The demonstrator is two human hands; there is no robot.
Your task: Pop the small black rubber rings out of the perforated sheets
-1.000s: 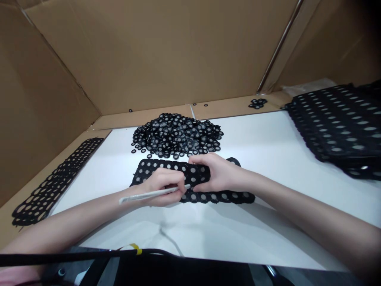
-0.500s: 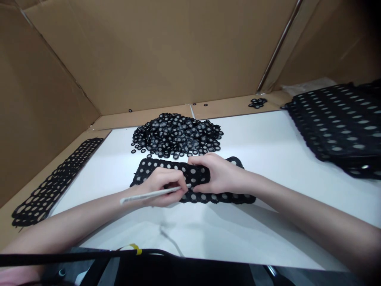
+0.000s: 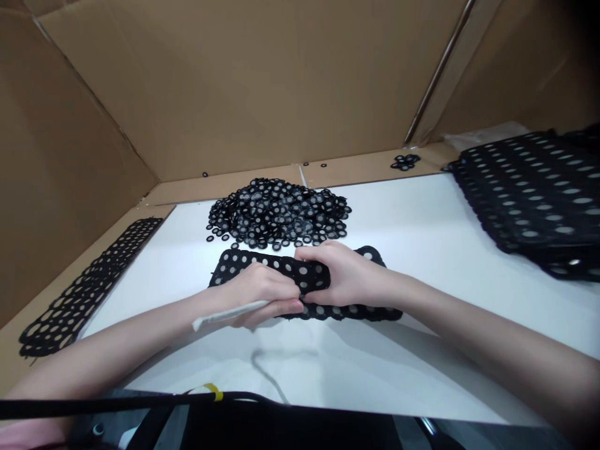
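Observation:
A black sheet with rows of round pale spots [image 3: 267,260] lies across the white board in front of me. My right hand [image 3: 349,272] grips a raised part of it between thumb and fingers. My left hand [image 3: 267,290] is closed round a thin white stick-like tool [image 3: 229,314], whose back end points left over the wrist. The tool's front end is hidden by the fingers. The left fingertips meet the sheet's edge close beside my right thumb. Just behind the sheet is a heap of small black rings [image 3: 281,209].
At the left lies a long black perforated strip [image 3: 98,278]. A stack of larger black spotted sheets [image 3: 534,200] stands at the right. Several rings [image 3: 405,162] lie near the back cardboard wall [image 3: 281,81]. A black cable [image 3: 140,405] runs along the front edge.
My left hand has turned over and its fingers have moved slightly right to the sheet's edge, hiding the tool's front end. My right hand has stayed nearly still.

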